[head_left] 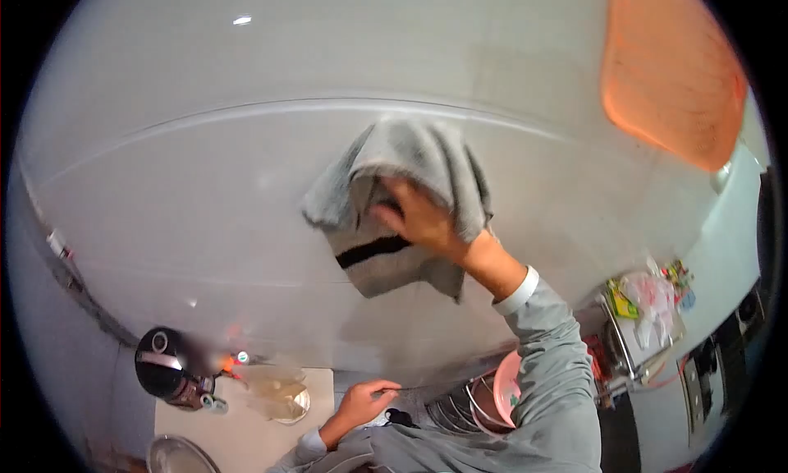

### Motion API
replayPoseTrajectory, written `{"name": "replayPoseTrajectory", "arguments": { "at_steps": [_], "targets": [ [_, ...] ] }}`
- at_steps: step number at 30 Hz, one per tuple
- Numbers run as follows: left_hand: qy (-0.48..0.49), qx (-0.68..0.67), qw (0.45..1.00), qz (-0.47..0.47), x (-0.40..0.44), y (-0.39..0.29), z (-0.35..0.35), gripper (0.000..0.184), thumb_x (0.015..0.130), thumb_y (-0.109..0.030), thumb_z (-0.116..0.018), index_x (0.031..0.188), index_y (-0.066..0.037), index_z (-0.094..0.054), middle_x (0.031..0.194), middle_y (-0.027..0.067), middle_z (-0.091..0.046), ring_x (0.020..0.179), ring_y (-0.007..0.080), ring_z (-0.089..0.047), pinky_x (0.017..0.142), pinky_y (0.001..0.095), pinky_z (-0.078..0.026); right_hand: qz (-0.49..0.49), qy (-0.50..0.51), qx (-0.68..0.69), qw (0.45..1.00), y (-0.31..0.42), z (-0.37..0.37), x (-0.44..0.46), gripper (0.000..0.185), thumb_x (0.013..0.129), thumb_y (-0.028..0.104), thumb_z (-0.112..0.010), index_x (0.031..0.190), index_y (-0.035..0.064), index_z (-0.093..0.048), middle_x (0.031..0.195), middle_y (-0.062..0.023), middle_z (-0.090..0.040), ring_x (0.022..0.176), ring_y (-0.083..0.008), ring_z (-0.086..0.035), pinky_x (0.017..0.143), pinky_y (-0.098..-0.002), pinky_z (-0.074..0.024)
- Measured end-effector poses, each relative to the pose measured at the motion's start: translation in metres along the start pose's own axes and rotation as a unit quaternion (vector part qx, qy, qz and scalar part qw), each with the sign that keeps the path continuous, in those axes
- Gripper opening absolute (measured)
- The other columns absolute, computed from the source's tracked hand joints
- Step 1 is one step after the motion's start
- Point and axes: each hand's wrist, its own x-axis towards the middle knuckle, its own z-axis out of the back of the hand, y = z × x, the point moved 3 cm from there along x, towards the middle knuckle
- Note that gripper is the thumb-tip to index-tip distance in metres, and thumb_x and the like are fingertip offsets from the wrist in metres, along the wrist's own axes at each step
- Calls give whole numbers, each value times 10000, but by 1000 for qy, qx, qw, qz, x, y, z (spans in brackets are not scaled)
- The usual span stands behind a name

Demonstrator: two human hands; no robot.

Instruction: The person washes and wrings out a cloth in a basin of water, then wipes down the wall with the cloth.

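Note:
A grey towel with a black stripe lies against the pale, shiny wall panel, bunched at its top and hanging loose below. My right hand is tucked under the towel's folds, gripping it against the panel with the arm stretched upward. Part of the fingers is hidden by the cloth. Low in view, my left hand hangs by the right edge of a white table, fingers loosely stretched and holding nothing visible.
On the table stand a black appliance, a clear jug and a round metal tray. A pink bucket is below my right arm. Plastic bags top a counter at right; an orange panel hangs upper right.

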Motion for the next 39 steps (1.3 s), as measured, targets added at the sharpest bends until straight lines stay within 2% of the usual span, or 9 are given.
{"name": "replayPoseTrajectory", "arguments": {
  "at_steps": [3,9,11,15,18,22,32,35,39],
  "targets": [
    [8,-7,1000,8,1,2,2,182,883,-153,-656,1027,-58,-714,919,86,-733,868,187,-700,768,296,-525,-151,-72,31,985,-33,35,-6,606,808,292,-731,1300,13,-512,1216,-220,-572,1184,-413,-507,1038,-455,-377],
    [13,16,999,35,4,4,3,179,878,-114,-641,1022,-35,-711,917,104,-737,848,186,-710,767,283,-526,-244,-208,-24,947,-72,16,-95,581,796,155,-670,1307,-42,-475,1275,-284,-520,1245,-465,-429,1152,-500,-209],
    [12,18,999,31,2,14,6,178,876,-110,-641,1019,-31,-711,911,104,-738,843,181,-709,769,282,-526,-337,-125,19,933,-107,16,-131,528,807,159,-662,1263,-59,-511,1259,-286,-532,1248,-452,-434,1138,-501,-229],
    [2,-10,998,65,1,24,5,176,872,-103,-642,1011,-21,-712,901,100,-740,828,168,-706,774,282,-526,-440,-231,5,868,-164,58,-204,417,852,143,-622,1211,-54,-547,1221,-275,-557,1159,-433,-502,1048,-479,-347],
    [10,-1,998,67,4,22,4,176,874,-101,-640,1012,-19,-712,896,102,-740,828,165,-705,775,280,-525,-405,-222,-176,869,-288,34,-361,401,909,176,-575,1244,-40,-533,1293,-225,-539,1218,-379,-483,1055,-459,-347],
    [35,-7,997,62,6,22,-2,176,875,-99,-638,1011,-13,-710,894,105,-739,827,165,-705,776,276,-523,-549,-235,-155,787,-233,21,-367,455,890,226,-585,1276,-6,-524,1334,-214,-510,1265,-384,-437,1086,-466,-310],
    [99,11,995,33,36,7,-28,183,876,-98,-634,1018,-9,-707,889,108,-738,845,163,-702,773,276,-524,-396,-45,-136,907,-121,-28,-320,613,832,347,-622,1362,69,-491,1439,-180,-438,1391,-387,-309,1167,-480,-210],
    [99,18,994,31,47,7,-35,182,876,-99,-634,1017,-10,-707,889,104,-739,842,162,-701,774,275,-523,-338,-155,-226,901,-197,14,-315,621,822,316,-639,1365,59,-484,1406,-193,-470,1344,-389,-379,1134,-485,-269],
    [111,19,993,24,54,4,-41,185,893,-77,-625,1028,27,-694,894,99,-736,849,138,-682,793,275,-521,-432,-291,-66,851,-300,50,-307,570,815,257,-632,1330,48,-510,1361,-200,-508,1279,-393,-452,1079,-494,-339]
  ]
}}
